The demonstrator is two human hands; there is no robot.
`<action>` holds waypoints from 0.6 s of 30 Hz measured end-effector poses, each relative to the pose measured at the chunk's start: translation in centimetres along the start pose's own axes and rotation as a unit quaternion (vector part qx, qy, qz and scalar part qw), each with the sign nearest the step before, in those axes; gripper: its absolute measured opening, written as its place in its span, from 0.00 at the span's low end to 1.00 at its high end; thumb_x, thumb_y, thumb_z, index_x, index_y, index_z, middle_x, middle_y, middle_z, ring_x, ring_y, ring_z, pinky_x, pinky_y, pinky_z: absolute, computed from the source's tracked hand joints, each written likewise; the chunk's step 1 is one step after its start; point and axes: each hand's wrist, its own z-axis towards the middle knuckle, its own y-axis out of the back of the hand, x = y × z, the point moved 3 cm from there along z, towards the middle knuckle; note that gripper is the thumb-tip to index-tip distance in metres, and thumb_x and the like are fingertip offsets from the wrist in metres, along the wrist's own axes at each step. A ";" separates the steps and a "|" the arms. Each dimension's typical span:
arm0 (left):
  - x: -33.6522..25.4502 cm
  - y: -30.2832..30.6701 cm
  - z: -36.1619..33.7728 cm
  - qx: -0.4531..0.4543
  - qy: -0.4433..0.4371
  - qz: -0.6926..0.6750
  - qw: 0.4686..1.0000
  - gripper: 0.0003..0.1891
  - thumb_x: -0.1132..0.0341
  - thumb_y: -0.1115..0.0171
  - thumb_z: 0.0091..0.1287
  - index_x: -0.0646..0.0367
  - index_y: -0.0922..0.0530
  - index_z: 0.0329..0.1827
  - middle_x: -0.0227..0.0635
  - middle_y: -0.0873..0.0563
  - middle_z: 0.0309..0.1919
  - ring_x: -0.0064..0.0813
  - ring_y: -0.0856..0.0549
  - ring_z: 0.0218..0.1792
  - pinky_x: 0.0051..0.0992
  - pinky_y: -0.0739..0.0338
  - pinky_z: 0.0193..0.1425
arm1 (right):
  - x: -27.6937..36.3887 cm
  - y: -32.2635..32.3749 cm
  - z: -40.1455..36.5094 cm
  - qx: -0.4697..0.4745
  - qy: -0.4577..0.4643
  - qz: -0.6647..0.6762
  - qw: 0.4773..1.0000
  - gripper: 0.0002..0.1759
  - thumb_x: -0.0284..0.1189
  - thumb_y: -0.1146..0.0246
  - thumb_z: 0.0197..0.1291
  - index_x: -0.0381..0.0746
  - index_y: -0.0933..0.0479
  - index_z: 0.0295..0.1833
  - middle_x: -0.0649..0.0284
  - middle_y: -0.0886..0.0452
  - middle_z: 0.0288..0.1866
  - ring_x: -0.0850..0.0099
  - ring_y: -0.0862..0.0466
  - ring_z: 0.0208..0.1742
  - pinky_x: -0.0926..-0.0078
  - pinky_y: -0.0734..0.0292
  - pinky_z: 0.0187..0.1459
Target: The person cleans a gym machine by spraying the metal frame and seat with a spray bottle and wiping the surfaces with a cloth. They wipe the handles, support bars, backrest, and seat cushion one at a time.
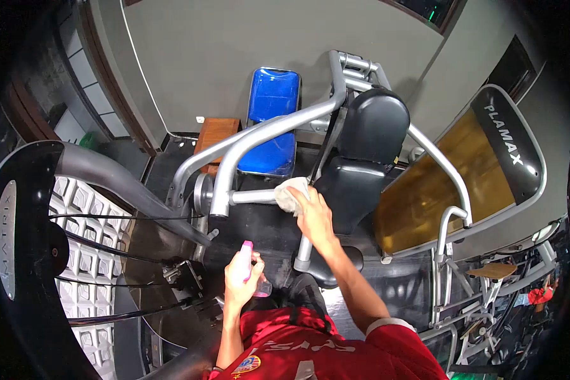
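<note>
My right hand [315, 218] is closed on a pale cloth [291, 195], pressed against the end of a silver handle bar [253, 197] on a gym machine. In my left hand [239, 285] is a spray bottle [263, 289] with a pink head and a clear body, held low in front of my red shirt. My left fingers wrap around its neck. Just right of the cloth stands the machine's black padded seat [351, 190], with a black backrest [375, 126] above it. The cloth covers the end of the handle.
Behind the machine are a blue chair [273, 95] and a wooden box [218, 136] by the grey wall. A PLAMAX weight-stack cover [462, 171] stands on the right. On the left is a MATRIX machine [28, 234] with black cables. More gym equipment [487, 304] fills the lower right.
</note>
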 end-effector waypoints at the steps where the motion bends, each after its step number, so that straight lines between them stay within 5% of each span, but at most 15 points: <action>1: 0.0 0.0 0.1 0.001 -0.002 -0.001 1.000 0.09 0.73 0.38 0.64 0.67 0.27 0.44 0.32 0.20 0.26 0.21 0.18 0.21 0.22 0.22 0.27 | -0.2 -0.2 -1.0 -0.002 0.001 -0.001 1.000 0.34 0.13 0.46 0.44 0.48 0.28 0.61 0.49 0.27 0.54 0.48 0.26 0.57 0.60 0.25 0.53; 5: 0.5 0.0 0.0 -0.008 -0.001 -0.015 1.000 0.10 0.73 0.38 0.64 0.67 0.26 0.44 0.33 0.19 0.27 0.21 0.18 0.21 0.21 0.22 0.27 | -3.2 -2.5 -7.9 -0.117 -0.110 0.236 0.958 0.32 0.14 0.45 0.51 0.37 0.35 0.65 0.43 0.27 0.57 0.47 0.26 0.58 0.59 0.27 0.55; 7: 0.7 0.1 0.3 -0.010 0.007 -0.017 1.000 0.10 0.73 0.38 0.64 0.67 0.26 0.44 0.33 0.19 0.27 0.20 0.18 0.21 0.21 0.22 0.27 | -3.9 -3.8 -12.9 -0.005 -0.266 0.292 0.919 0.26 0.18 0.47 0.58 0.32 0.37 0.64 0.40 0.27 0.57 0.49 0.26 0.60 0.63 0.29 0.57; 12: 1.5 0.5 0.6 -0.011 0.009 -0.018 1.000 0.10 0.73 0.38 0.63 0.68 0.26 0.45 0.35 0.19 0.30 0.21 0.18 0.23 0.22 0.21 0.28 | -4.0 -5.2 -18.2 -0.012 -0.239 0.323 0.916 0.23 0.21 0.47 0.61 0.33 0.36 0.63 0.53 0.25 0.58 0.65 0.24 0.58 0.72 0.33 0.59; 18: -0.9 1.2 0.3 -0.022 0.012 -0.046 0.999 0.11 0.73 0.38 0.63 0.68 0.26 0.46 0.36 0.19 0.32 0.21 0.18 0.23 0.22 0.21 0.28 | -5.2 -2.6 -8.5 -0.060 -0.192 0.350 0.915 0.25 0.22 0.47 0.62 0.34 0.37 0.65 0.50 0.23 0.53 0.62 0.21 0.53 0.69 0.29 0.55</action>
